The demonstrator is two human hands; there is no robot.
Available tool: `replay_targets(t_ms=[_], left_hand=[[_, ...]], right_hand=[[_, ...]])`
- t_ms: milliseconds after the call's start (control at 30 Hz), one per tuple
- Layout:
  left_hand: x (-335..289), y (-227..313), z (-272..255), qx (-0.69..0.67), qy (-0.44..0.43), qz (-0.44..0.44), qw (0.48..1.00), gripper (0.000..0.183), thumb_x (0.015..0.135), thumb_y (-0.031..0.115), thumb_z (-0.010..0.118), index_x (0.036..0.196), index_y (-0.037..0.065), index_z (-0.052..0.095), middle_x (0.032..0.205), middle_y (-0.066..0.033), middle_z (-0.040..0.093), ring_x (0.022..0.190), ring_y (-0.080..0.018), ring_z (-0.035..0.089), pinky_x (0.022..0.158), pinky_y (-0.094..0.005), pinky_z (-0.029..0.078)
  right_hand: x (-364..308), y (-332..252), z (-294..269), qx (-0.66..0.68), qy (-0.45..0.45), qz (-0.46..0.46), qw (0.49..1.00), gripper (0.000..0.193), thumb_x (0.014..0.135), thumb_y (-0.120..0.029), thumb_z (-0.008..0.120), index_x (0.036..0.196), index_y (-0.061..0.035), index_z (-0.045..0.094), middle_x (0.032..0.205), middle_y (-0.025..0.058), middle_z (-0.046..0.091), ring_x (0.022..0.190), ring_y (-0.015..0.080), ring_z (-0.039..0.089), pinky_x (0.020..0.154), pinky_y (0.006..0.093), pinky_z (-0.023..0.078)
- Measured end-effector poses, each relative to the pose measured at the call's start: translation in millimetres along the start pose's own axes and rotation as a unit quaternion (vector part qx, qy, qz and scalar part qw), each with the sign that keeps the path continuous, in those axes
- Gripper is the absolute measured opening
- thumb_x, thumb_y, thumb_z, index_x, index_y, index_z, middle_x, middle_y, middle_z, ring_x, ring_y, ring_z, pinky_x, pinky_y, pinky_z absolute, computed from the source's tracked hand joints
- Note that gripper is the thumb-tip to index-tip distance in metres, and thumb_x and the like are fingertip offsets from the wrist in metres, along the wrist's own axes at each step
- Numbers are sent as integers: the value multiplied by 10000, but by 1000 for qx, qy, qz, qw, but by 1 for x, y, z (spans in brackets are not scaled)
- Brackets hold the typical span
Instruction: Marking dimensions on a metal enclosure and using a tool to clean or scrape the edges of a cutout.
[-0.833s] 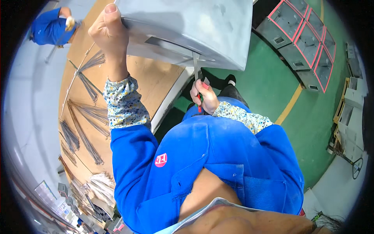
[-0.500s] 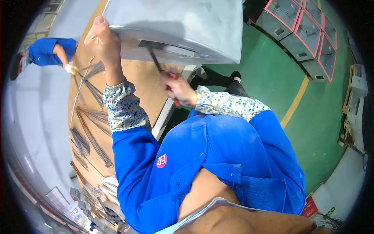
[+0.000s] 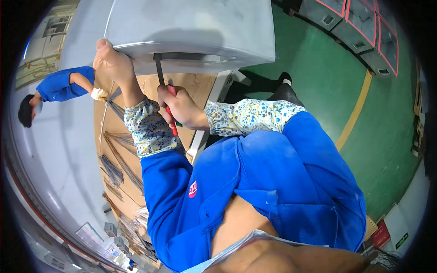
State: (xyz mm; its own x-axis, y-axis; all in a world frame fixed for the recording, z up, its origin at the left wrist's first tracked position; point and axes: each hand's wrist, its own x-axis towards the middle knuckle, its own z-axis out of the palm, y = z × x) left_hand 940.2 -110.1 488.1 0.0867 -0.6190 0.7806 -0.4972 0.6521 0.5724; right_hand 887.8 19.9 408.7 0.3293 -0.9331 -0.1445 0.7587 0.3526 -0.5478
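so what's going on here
The person's left hand holds the edge of a grey box, while the right hand grips a red-handled tool, its dark blade at the left end of a slot in the box. Across a brown table, a co-worker in blue has a gloved hand at a bundle of thin rods.

The right grip [image 3: 185, 109] holds a red-handled tool [image 3: 160, 72] at a grey box [image 3: 195, 25].

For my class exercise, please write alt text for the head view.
A person's right hand holds a red-handled tool at a slot in a grey box, which the left hand grips. Another person in blue is at left.
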Motion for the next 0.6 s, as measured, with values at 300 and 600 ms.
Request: replay_targets(t_ms=[300, 600], left_hand=[[1, -6, 1, 32, -3, 8, 999, 352, 839, 232, 344, 544, 71, 238, 519, 42, 223, 509, -66, 213, 453, -254, 152], [-2, -3, 2, 11, -1, 6, 1000, 331, 826, 251, 345, 566, 94, 212, 558, 53, 202, 537, -68, 203, 470, -247, 154]], right_hand=[[6, 7, 0, -26, -4, -8, 1000, 372, 895, -295, 345, 622, -52, 414, 412, 59, 431, 324, 141, 409, 341, 285, 318], [-23, -7, -41, -101, -14, -2, 995, 380, 883, -360, 439, 633, -72, 431, 470, -30, 368, 337, 50, 350, 327, 222, 287]])
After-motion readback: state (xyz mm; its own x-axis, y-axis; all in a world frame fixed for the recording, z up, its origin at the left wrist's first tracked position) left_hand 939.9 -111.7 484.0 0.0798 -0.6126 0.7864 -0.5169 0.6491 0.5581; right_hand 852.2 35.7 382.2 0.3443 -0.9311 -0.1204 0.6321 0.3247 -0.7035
